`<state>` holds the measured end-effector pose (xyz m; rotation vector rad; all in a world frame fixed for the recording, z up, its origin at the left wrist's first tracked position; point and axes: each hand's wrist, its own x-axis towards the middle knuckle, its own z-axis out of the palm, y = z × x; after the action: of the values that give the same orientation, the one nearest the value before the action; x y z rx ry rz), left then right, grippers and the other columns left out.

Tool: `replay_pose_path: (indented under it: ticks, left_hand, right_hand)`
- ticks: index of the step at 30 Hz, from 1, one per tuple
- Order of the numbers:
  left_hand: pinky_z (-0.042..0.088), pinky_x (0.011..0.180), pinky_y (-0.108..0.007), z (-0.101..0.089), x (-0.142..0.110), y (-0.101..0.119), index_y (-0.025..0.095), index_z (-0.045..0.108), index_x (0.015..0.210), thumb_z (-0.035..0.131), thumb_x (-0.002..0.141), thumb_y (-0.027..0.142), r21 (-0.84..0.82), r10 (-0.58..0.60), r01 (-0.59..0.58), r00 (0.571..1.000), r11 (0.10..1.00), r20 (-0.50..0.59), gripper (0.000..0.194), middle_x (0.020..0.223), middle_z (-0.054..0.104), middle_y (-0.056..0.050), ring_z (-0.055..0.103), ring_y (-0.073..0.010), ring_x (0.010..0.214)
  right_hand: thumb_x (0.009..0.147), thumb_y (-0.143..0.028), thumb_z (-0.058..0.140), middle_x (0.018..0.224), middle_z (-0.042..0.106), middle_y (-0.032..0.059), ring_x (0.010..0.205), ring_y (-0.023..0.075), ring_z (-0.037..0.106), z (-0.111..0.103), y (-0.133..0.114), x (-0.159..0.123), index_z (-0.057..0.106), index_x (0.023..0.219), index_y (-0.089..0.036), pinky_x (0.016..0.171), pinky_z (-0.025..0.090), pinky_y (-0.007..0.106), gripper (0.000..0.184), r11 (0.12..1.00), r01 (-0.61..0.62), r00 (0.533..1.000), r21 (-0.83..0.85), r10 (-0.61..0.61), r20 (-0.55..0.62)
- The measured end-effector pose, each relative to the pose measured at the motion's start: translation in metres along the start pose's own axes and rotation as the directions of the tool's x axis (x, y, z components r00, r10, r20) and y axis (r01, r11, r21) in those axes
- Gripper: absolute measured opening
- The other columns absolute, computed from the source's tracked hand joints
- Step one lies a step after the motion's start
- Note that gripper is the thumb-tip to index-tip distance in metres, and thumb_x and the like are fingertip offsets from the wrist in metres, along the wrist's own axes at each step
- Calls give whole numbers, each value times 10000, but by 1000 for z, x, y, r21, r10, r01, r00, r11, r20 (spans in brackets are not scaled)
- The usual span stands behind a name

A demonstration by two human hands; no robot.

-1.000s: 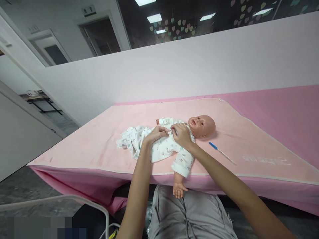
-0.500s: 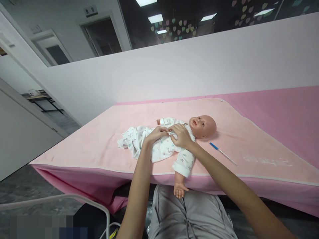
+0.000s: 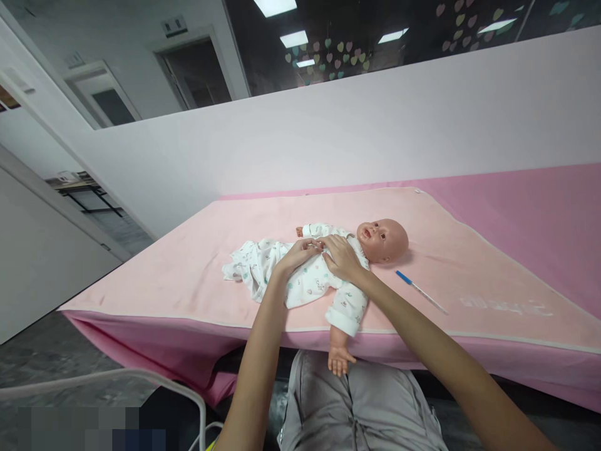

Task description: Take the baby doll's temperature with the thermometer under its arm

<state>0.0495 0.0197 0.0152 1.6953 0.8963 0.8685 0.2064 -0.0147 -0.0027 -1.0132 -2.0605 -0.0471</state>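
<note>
A baby doll point(image 3: 382, 240) lies on its back with its head to the right. It wears a white printed baby shirt point(image 3: 307, 285) with long sleeves. Over the chest, my left hand point(image 3: 300, 254) has its fingers bent and pinched at the front of the shirt. My right hand point(image 3: 342, 255) rests beside it, nearer the doll's head, its fingertips closed on the same spot of cloth. The fingertips of both hands nearly meet; whatever small fastening is between them is hidden. One doll arm point(image 3: 339, 347) hangs over the table's near edge.
A pink pad point(image 3: 188, 269) lies over a darker pink cloth point(image 3: 539, 219) on the table. Right of the doll is a thermometer-like stick with a blue end point(image 3: 404, 277). A white wall panel point(image 3: 399, 131) stands behind. A pale metal rail point(image 3: 141, 374) is at lower left.
My fingers have shifted slightly at the shirt front, the two hands' fingertips staying close together. The doll and the blue-ended stick lie as before; the view has moved a little.
</note>
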Motion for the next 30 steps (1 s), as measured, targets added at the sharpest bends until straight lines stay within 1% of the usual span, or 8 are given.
replay_pose_path:
  ticks: [2,4,7,12,15,18,23,30]
  left_hand:
    - [353,583,-211,1,-4,-1,140,616,799,605,684,315,73,26,-16,991,997,-131,210,669,565,10,481,-97,612]
    - [311,518,-207,0,-10,-4,146,607,776,567,722,363,152,66,-23,957,988,-282,227,585,512,29,424,-85,533]
    - [324,526,-217,-6,-24,-9,154,603,739,513,765,400,268,137,-29,909,963,-393,263,587,519,21,437,-95,540]
    - [397,704,-270,-5,-55,-16,184,630,804,512,786,352,555,294,-51,886,830,-358,205,785,620,-22,540,-150,743]
    - [385,822,-310,1,-69,-18,212,628,903,524,792,333,678,374,-68,872,732,-317,194,914,628,-34,543,-183,898]
    - [383,853,-319,4,-75,-19,217,605,954,518,802,317,701,394,-72,866,709,-309,202,961,625,-36,541,-185,938]
    - [402,825,-318,4,-75,-19,199,575,896,522,795,307,713,386,-44,863,700,-326,157,917,618,-37,543,-184,897]
    - [399,823,-332,7,-74,-23,190,598,919,474,804,265,815,456,-29,840,578,-294,185,913,594,-59,533,-195,894]
  right_hand:
    - [766,-96,415,990,580,82,940,229,480,0,-1,-1,520,1070,-165,846,349,361,329,1000,2,1000,-19,-2,-12]
    - [765,-88,418,988,583,84,940,228,483,0,-3,-1,524,1074,-159,849,350,360,334,999,13,1000,-36,-14,-20]
    - [782,-92,423,979,590,86,944,227,486,-1,-9,-1,547,1064,-158,860,345,366,315,995,74,997,-61,-74,-3]
    - [878,-257,437,970,601,83,944,221,486,6,-18,1,581,1016,-168,880,329,375,218,981,162,986,-106,-158,46]
    - [881,-276,453,893,608,66,899,206,491,11,-22,3,600,924,-175,859,332,363,183,976,171,983,-132,-161,83]
    - [871,-265,479,843,606,49,859,192,496,14,-23,2,589,857,-174,828,339,342,144,984,134,990,-117,-126,68]
    - [867,-258,490,816,611,45,841,190,504,13,-23,1,574,829,-180,810,339,335,122,990,107,994,-93,-105,33]
    - [867,-241,483,805,613,50,839,193,512,14,-23,1,573,824,-179,802,343,336,118,990,102,995,-98,-99,29]
